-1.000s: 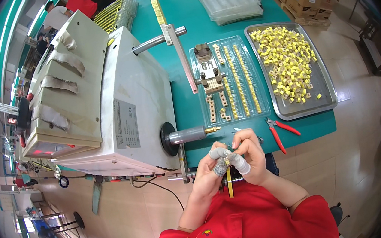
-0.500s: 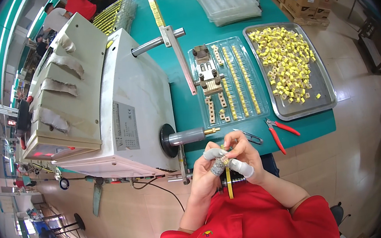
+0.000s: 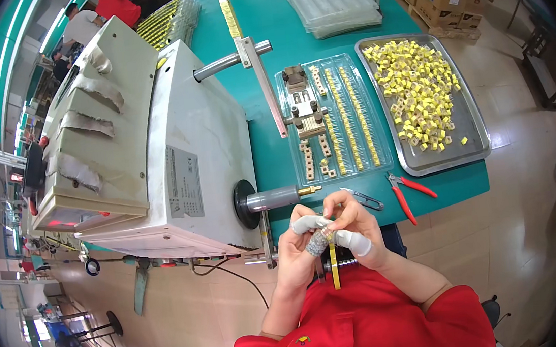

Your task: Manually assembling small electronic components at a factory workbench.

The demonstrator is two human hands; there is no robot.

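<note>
My left hand [image 3: 292, 256] and my right hand [image 3: 360, 232] meet in front of my red shirt, close to the bench edge. Between their pinched fingertips is a small light block-shaped part [image 3: 328, 232], mostly covered by the fingers. A narrow yellow tape strip [image 3: 335, 272] hangs straight down from there. Both hands are closed; exactly which fingers grip the tape cannot be made out. Grey and white coverings wrap several fingertips. Just beyond the hands, a grey machine spindle [image 3: 272, 198] with a brass tip points right.
A white boxy machine [image 3: 210, 140] fills the left. Rows of small yellow-wrapped parts lie in a clear plastic tray [image 3: 384, 152]; a steel tray [image 3: 419, 162] carries a heap of them. Red-handled cutters [image 3: 403, 204] and dark snips [image 3: 365, 199] lie near the edge. Clear trays [image 3: 331, 2] are stacked behind.
Both hands keep their hold at nearly the same spot. Their fingers have shifted only slightly, and the yellow strip still hangs down.
</note>
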